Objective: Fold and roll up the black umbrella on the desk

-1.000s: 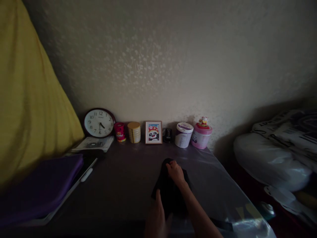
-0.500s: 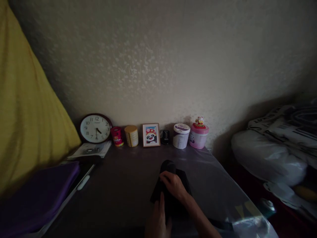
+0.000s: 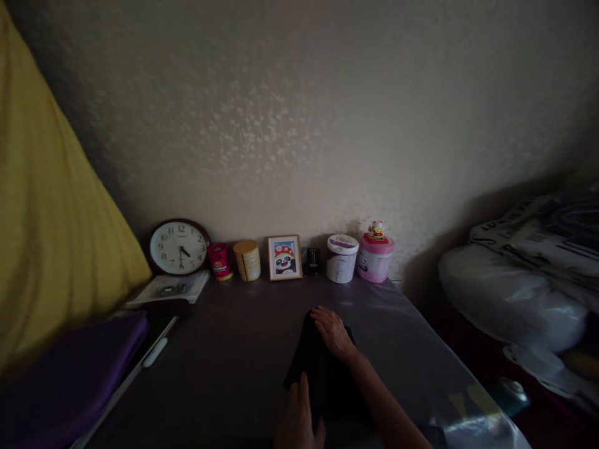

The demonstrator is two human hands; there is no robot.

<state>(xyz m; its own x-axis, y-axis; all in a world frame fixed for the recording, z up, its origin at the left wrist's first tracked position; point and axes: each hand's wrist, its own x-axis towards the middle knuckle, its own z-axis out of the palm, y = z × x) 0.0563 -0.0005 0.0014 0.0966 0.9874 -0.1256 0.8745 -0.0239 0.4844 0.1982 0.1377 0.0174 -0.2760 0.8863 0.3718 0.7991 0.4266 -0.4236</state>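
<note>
A piece of black cloth [image 3: 312,365], perhaps a folded garment, lies on the dark grey table top [image 3: 224,362]; its exact kind is lost in the dim light. My right hand [image 3: 333,332] rests flat on the cloth's far end, fingers stretched out and close together. Nearer to me, my left hand [image 3: 299,415] touches the cloth's left side with its fingers extended and thumb apart. Neither hand has anything gripped. The cloth's near part is dark and partly covered by my right forearm.
Along the wall stand a clock [image 3: 179,247], a red can [image 3: 219,262], a yellow-lidded can [image 3: 248,260], a framed panda picture [image 3: 285,257], a white tub [image 3: 341,262] and a pink tub [image 3: 375,262] bearing a figurine. A purple case [image 3: 79,374] lies left; plastic-wrapped bundles [image 3: 505,293] sit right.
My right hand has gone from bent fingers gripping the cloth to lying flat, farther forward on it. The cloth's raised far end is now flatter. My left hand has barely moved.
</note>
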